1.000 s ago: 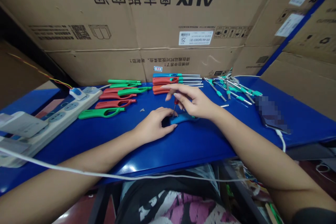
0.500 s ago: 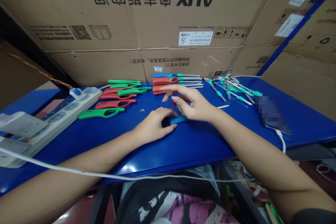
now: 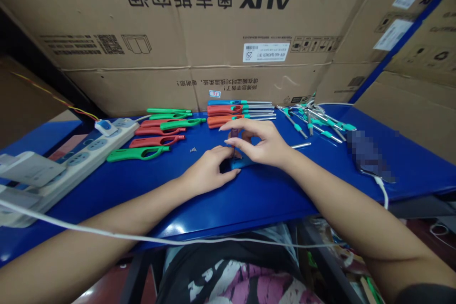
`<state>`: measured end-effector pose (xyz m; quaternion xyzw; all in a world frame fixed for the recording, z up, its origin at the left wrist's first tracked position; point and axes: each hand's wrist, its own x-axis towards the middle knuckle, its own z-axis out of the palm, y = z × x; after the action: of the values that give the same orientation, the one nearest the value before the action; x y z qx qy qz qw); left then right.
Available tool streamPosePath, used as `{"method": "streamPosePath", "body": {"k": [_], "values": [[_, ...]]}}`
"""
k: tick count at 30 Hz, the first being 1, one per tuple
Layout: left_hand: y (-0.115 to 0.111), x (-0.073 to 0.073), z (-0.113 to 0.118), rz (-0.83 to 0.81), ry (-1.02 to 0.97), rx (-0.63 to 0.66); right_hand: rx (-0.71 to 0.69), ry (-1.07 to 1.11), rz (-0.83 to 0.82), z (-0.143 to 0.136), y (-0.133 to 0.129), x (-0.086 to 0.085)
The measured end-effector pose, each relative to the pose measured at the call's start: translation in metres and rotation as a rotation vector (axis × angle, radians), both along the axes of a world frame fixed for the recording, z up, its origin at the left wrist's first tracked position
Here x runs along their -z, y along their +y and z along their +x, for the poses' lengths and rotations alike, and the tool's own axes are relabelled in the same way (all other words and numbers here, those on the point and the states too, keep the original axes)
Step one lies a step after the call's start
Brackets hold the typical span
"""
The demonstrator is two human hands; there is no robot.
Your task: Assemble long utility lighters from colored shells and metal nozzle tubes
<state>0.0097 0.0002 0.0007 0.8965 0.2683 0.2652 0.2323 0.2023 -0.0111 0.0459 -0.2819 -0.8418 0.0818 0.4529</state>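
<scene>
My left hand (image 3: 213,167) rests on the blue table, its thumb and fingers closed around the handle of a blue gas lighter (image 3: 245,162). The lighter lies flat, and its metal tube sticks out to the right beyond my right wrist. Above it, my right hand (image 3: 261,141) pinches the dark red handle of a screwdriver (image 3: 234,134) between thumb and fingers. The screwdriver stands upright, with its thin shaft reaching down to the lighter's handle. Where the tip meets the handle is too small to make out. A few tiny screws (image 3: 193,149) lie left of my hands.
Green and red lighter shells (image 3: 156,140) lie at the left. Assembled lighters (image 3: 228,109) are stacked behind my hands. Metal lighter tubes (image 3: 317,121) are heaped to the right, near a phone (image 3: 368,156) on a cable. A power strip (image 3: 85,156) runs along the left; cardboard (image 3: 213,57) stands behind.
My right hand's fingers have shifted on the screwdriver handle, which now shows more upright between them. My left hand and the lighter stay in place.
</scene>
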Motion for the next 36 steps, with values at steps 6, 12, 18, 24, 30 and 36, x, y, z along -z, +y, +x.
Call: {"method": "streamPosePath", "body": {"k": [6,12,18,24,30,36], "values": [[0.0004,-0.0002,0.0003,0.011,0.004,0.002,-0.016,-0.075,0.002,0.0033,0.002,-0.0013],[-0.0004,-0.0019,0.0009,-0.004,0.0,0.004,-0.013,0.043,-0.036,0.0001,0.0035,-0.0005],[-0.0005,-0.0021,0.0004,0.001,0.0,0.011,0.02,-0.033,0.074,0.0027,0.0015,-0.0014],[-0.0003,-0.0017,0.0004,0.004,0.006,0.007,-0.089,0.093,-0.157,-0.0017,0.0029,-0.0003],[-0.0011,-0.0027,0.001,0.003,-0.002,0.012,0.083,-0.011,0.126,0.0029,0.0054,0.0017],[-0.0017,-0.0034,0.0013,0.013,0.003,-0.007,-0.101,0.075,-0.165,-0.0032,0.0007,-0.0009]]}}
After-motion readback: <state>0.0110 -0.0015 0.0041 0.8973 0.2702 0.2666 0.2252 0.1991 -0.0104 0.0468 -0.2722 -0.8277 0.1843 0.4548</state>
